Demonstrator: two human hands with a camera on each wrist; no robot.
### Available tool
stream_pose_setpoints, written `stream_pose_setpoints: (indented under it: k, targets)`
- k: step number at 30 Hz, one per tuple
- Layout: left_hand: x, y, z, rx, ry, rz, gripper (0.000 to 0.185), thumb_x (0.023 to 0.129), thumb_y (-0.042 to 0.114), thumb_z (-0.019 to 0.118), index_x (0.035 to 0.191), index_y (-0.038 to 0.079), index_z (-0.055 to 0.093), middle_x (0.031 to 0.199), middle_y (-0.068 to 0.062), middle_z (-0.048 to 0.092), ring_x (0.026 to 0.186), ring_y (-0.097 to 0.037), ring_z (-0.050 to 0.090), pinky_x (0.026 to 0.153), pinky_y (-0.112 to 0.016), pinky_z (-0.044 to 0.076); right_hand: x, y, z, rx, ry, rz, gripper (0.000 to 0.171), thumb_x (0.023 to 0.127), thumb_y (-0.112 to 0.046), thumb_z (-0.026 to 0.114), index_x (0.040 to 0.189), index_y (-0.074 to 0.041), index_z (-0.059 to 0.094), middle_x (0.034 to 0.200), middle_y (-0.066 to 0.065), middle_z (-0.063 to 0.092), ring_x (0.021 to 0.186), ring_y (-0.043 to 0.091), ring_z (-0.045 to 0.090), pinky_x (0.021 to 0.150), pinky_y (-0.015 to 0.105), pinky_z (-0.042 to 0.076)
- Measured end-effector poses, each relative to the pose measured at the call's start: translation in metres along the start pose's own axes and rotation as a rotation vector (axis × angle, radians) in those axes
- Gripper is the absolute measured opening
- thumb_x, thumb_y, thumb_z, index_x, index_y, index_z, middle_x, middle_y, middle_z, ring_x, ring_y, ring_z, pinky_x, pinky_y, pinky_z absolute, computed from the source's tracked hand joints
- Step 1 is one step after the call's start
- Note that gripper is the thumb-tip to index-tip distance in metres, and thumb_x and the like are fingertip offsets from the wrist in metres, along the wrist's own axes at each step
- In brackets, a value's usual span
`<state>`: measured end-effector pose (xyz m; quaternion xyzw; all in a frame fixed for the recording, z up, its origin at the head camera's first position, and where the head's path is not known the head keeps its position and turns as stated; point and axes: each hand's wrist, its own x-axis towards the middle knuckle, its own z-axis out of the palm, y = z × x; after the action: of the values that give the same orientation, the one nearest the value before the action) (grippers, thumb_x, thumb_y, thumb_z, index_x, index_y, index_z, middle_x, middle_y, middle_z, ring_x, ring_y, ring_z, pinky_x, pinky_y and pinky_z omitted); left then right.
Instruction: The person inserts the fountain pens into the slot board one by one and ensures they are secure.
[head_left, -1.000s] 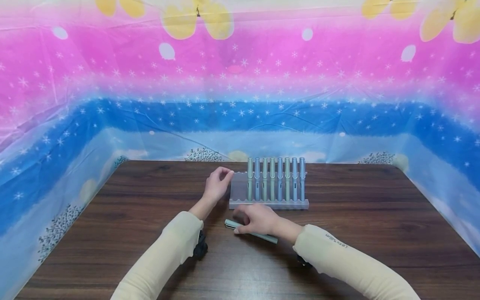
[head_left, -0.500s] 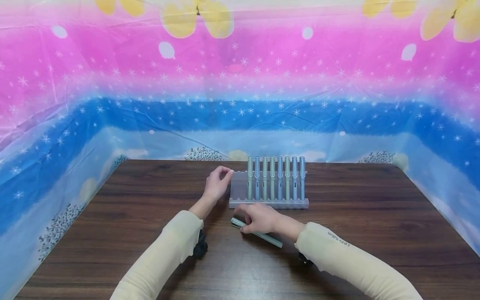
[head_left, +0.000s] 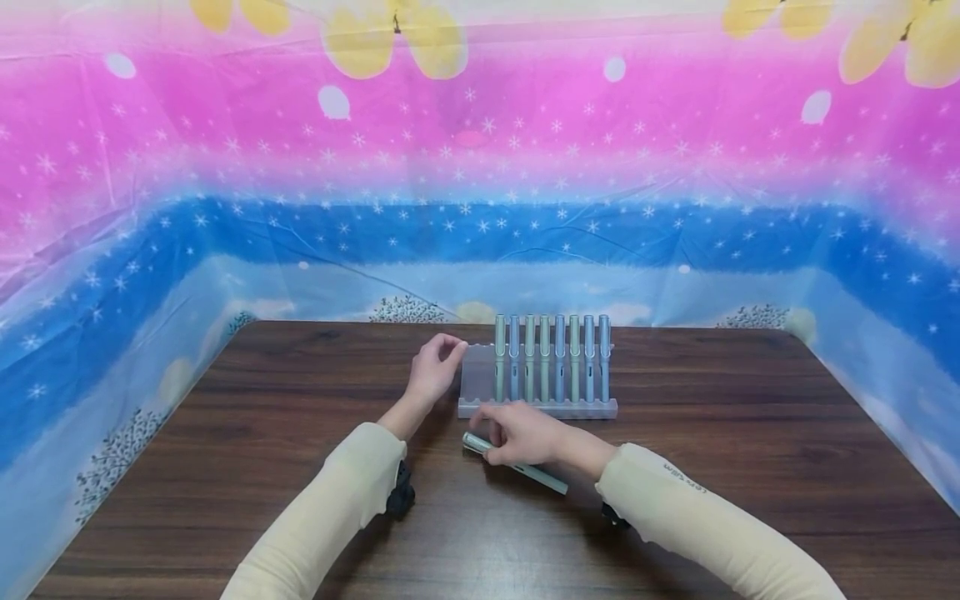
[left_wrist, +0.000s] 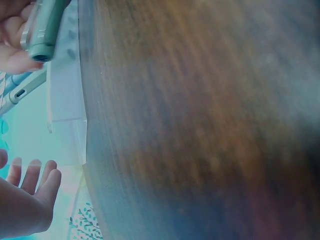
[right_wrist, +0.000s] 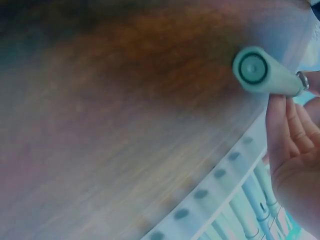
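Pen, rack, wooden table

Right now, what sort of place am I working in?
Most likely a staged tabletop recording booth, not a lived-in room. A printed plastic backdrop of pink and blue with snowflakes walls in a dark wooden table, which bears only a pen rack and the pen in the right hand.
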<state>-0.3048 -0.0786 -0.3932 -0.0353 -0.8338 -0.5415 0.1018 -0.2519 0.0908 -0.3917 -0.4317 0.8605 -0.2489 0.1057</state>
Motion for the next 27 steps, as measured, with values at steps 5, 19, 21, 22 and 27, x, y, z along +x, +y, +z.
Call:
stream_pose_setpoints:
  k: [5,19,21,22,27]
  targets:
    - [0.000,0.000,0.000,0.005,0.003,-0.004,0.023,0.090,0.023,0.051,0.098,0.003,0.058,0.098,-0.010,0.059,0.092,-0.023,0.054,0.081,-0.035,0.042,-0.002,0.002,-0.005,0.142,0.011,0.003,0.035,0.079,-0.007,0.062,0.111,-0.008,0.050,0.073,-0.006,0.055,0.063,0.007,0.053,0.059,0.023,0.046]
    - [-0.001,0.001,0.000,0.018,0.004,0.009,0.023,0.090,0.024,0.051,0.098,0.003,0.058,0.098,-0.010,0.059,0.093,-0.024,0.053,0.082,-0.037,0.041,-0.006,0.005,-0.020,0.221,0.095,-0.021,0.043,0.083,-0.012,0.060,0.124,-0.010,0.046,0.085,-0.005,0.058,0.072,0.007,0.058,0.066,0.024,0.048]
    - [-0.001,0.001,0.000,0.019,0.005,0.010,0.023,0.090,0.024,0.051,0.098,0.003,0.058,0.099,-0.010,0.059,0.093,-0.024,0.053,0.082,-0.037,0.041,-0.006,0.005,-0.022,0.240,0.105,-0.010,0.042,0.083,-0.012,0.060,0.123,-0.011,0.047,0.085,-0.005,0.058,0.073,0.008,0.058,0.067,0.025,0.048]
    - [0.000,0.001,0.000,0.021,0.006,0.009,0.023,0.090,0.024,0.051,0.098,0.003,0.058,0.099,-0.010,0.059,0.093,-0.023,0.053,0.082,-0.037,0.041,-0.005,0.005,-0.023,0.249,0.113,-0.006,0.041,0.083,-0.012,0.060,0.122,-0.012,0.047,0.085,-0.004,0.058,0.073,0.008,0.059,0.067,0.026,0.048]
    - [0.000,0.000,-0.001,0.001,-0.006,0.013,0.021,0.090,0.021,0.051,0.098,0.003,0.057,0.099,-0.011,0.058,0.095,-0.024,0.052,0.082,-0.038,0.041,-0.006,-0.004,-0.032,0.294,0.166,0.002,0.040,0.081,-0.005,0.061,0.117,-0.012,0.048,0.084,0.000,0.059,0.074,0.011,0.059,0.068,0.029,0.048]
